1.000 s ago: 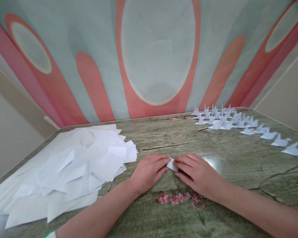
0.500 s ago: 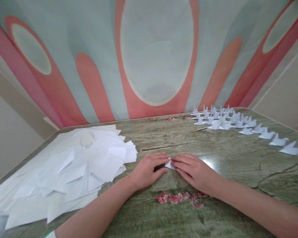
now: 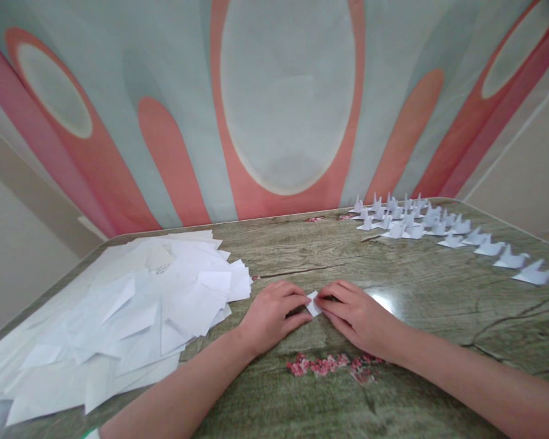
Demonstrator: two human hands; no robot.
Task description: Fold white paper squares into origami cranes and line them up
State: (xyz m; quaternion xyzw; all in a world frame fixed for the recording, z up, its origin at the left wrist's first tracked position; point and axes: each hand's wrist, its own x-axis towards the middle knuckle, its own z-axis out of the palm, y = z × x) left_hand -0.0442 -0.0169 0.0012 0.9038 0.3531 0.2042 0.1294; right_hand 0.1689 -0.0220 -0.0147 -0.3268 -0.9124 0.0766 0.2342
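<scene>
A small folded piece of white paper [image 3: 314, 304] lies at the middle of the table between my two hands. My left hand [image 3: 274, 314] pinches its left edge, with the thumb below and the fingers curled above. My right hand [image 3: 354, 311] grips the right side, its fingertips pressed on the paper. Both forearms rest low over the wood-grain table [image 3: 265, 396]. The fingertips partly hide the paper's edges.
A wide, loose pile of white paper sheets [image 3: 119, 323] covers the table's left side. Several folded paper cranes [image 3: 414, 228] stand in rows at the back right, the nearest crane [image 3: 534, 273] close to the right edge. Behind the table hangs a coral and grey-green patterned backdrop [image 3: 286, 122].
The paper between my hands has turned, showing a squarer white face instead of a low triangle. My fingertips have shifted slightly along its edges.
</scene>
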